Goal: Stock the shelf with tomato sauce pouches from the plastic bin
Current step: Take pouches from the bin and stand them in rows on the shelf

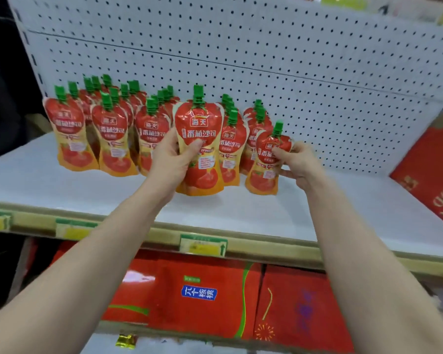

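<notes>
Both forearms stretch out ahead, and each hand has a pouch. Left hand (168, 159) grips a red-and-orange tomato sauce pouch with a green screw cap (198, 139) round its waist, thumb across the printed front, long axis upright, cap up. Right hand (301, 164) pinches a second, lower pouch (269, 159) by its upper shoulder; that one leans slightly, and its base seems to sit on the white shelf board (87, 190).

What matters now: the standing stock (110, 139) lies just beyond my fingers, against the white perforated back panel (241, 60). Left of my left hand I count three files; between my hands, two more. The left pouch covers the space between the third and fourth, so I judge it goes down there, straight forward. Whether its base touches the board yet, I cannot tell.

Count: two pouches in hand, five front faces standing; those behind overlap too much to number. Below my wrists, three shelf-edge price tags (202, 245) and two red cartons (197, 290); right of my right hand, one more red box (430, 169). No plastic bin is in view.
</notes>
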The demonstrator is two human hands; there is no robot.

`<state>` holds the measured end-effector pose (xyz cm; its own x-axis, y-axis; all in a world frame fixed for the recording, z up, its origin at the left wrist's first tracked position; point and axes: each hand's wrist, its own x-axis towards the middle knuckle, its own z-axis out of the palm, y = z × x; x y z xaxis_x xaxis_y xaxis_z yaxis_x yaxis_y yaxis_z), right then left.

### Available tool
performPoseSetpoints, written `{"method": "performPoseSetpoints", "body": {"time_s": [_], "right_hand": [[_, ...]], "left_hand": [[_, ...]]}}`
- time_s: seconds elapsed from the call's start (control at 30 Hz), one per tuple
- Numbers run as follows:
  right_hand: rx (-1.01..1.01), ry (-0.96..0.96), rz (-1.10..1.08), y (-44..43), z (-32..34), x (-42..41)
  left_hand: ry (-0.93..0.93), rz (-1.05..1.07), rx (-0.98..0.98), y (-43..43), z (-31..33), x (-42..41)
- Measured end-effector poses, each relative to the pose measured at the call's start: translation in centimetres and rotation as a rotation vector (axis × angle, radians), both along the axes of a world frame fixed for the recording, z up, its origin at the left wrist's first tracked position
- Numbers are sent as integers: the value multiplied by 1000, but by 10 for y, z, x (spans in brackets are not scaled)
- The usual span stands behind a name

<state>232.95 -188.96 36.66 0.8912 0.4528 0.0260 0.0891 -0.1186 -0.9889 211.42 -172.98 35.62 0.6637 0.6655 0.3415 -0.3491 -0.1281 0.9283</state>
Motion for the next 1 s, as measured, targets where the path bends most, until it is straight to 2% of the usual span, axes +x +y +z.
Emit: {"method": "performPoseSetpoints", "body": {"time_s": [0.37,0.7,0.8,0.83,0.9,1.0], "right_hand": [[25,-37,-5,37,-11,15],[11,-84,-19,45,-11,17],[-70,-268,-200,32,-10,13],[-43,-343,-255,25,-7,7],[65,-387,-127,12,1,-15],[58,-236,326,-1,7,-45]], "left_hand": [[27,-202,24,36,-6,25],[69,-201,-2,18,-16,35],[61,-195,-37,6,-22,39],[61,-192,-45,1,-23,41],[72,-186,-30,-8,-25,47],[100,-199,43,-24,-26,56]]}}
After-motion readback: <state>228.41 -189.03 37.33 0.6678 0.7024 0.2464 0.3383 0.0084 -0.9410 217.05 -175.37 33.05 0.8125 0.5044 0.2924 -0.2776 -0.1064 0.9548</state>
